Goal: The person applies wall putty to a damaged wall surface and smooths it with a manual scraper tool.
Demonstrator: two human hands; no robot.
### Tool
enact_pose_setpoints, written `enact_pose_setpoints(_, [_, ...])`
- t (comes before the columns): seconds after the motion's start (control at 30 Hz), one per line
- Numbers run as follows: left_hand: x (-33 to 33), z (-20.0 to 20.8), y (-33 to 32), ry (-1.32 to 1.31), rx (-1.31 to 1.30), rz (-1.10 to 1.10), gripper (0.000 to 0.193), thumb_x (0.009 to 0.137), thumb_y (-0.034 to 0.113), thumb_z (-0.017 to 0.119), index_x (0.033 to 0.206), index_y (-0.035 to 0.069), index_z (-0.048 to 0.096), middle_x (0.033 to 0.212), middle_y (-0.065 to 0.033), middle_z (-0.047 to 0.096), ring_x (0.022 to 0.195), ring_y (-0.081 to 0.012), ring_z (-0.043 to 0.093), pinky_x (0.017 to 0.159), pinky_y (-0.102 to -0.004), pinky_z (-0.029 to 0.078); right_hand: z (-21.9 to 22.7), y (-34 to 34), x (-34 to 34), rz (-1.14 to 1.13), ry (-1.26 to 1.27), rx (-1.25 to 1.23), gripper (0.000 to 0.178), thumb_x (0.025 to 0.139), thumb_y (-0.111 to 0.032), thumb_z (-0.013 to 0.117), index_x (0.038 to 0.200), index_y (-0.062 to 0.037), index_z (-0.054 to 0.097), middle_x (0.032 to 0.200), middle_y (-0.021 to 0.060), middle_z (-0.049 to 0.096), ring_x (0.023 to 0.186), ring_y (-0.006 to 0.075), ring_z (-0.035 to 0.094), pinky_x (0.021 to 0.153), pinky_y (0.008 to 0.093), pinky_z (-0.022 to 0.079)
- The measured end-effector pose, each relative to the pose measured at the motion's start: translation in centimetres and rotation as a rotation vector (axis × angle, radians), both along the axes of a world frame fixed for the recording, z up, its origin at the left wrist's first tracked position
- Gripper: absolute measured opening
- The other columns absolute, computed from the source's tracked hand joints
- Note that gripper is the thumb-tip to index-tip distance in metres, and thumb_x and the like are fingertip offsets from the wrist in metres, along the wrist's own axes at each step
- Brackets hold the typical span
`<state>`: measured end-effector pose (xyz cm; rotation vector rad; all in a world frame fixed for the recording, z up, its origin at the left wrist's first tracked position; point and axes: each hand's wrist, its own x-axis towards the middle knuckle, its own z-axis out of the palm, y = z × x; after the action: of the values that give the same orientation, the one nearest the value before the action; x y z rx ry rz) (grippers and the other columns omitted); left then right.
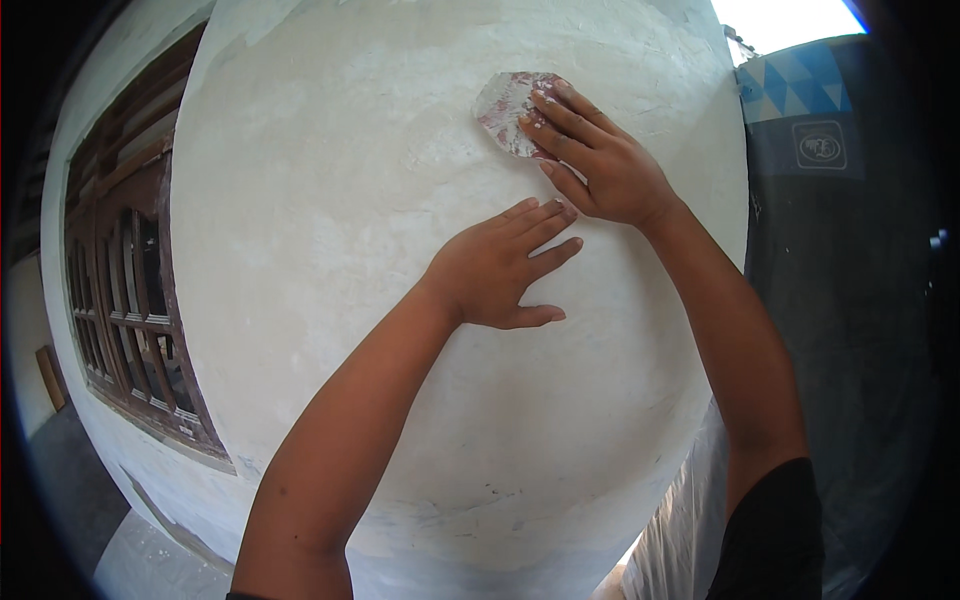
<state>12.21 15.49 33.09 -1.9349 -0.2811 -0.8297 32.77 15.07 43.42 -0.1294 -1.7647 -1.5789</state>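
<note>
My right hand (610, 165) lies with its fingers stretched over a piece of sandpaper (505, 110), pressing it flat to the pale plastered wall (330, 200) near the top. The sandpaper is dark red, with uneven edges and a thick coat of white dust. Just below and to the left, my left hand (505, 262) rests against the same wall with its fingers spread and nothing in it. White dust clings to some fingertips of both hands.
A dark brown wooden window (130, 290) with slats and bars is set into the wall at the left. Along the right side hangs a dark sheet (840, 300) with a blue-and-white patterned band. Clear plastic sheeting (685, 510) drapes at the lower right.
</note>
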Motion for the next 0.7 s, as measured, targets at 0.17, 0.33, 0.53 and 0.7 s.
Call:
enact_pose_setpoints(0.17, [0.1, 0.0, 0.2, 0.005, 0.001, 0.006, 0.072, 0.085, 0.056, 0.071, 0.143, 0.016, 0.055, 0.155, -0.0120, 0.045, 0.142, -0.0288, 0.045, 0.121, -0.0437, 0.036, 0.4, 0.9, -0.1, -0.063, -0.049, -0.025, 0.040, 0.097, -0.026, 0.064, 0.135, -0.0119, 0.064, 0.144, 0.0121, 0.058, 0.142, 0.0326, 0.046, 0.114, 0.0429, 0.045])
enact_pose_setpoints(0.33, [0.0, -0.1, 0.0, -0.001, -0.004, 0.032, 0.072, 0.085, 0.055, 0.073, 0.142, 0.015, 0.056, 0.155, -0.0113, 0.044, 0.142, -0.0282, 0.045, 0.121, -0.0435, 0.036, -0.9, 1.5, 2.6, -0.127, -0.036, -0.066, 0.042, 0.097, -0.027, 0.065, 0.136, -0.0116, 0.064, 0.145, 0.0121, 0.057, 0.143, 0.0321, 0.045, 0.113, 0.0423, 0.046])
enact_pose_setpoints(0.53, [0.2, -0.1, 0.0, 0.005, -0.011, 0.017, 0.072, 0.084, 0.053, 0.074, 0.142, 0.015, 0.056, 0.155, -0.0108, 0.044, 0.142, -0.0282, 0.045, 0.121, -0.0437, 0.036, -0.4, 1.0, 2.4, -0.085, 0.006, 0.012, 0.041, 0.097, -0.025, 0.065, 0.136, -0.0111, 0.064, 0.146, 0.0121, 0.056, 0.143, 0.0324, 0.044, 0.114, 0.0421, 0.045])
enact_pose_setpoints(0.7, [0.3, -0.1, 0.2, -0.007, -0.022, 0.002, 0.072, 0.084, 0.051, 0.075, 0.142, 0.015, 0.056, 0.156, -0.0108, 0.044, 0.143, -0.0283, 0.044, 0.121, -0.0439, 0.036, 0.4, 1.0, -0.3, -0.053, -0.066, -0.032, 0.039, 0.098, -0.024, 0.063, 0.135, -0.0110, 0.064, 0.143, 0.0122, 0.058, 0.142, 0.0324, 0.045, 0.117, 0.0417, 0.041])
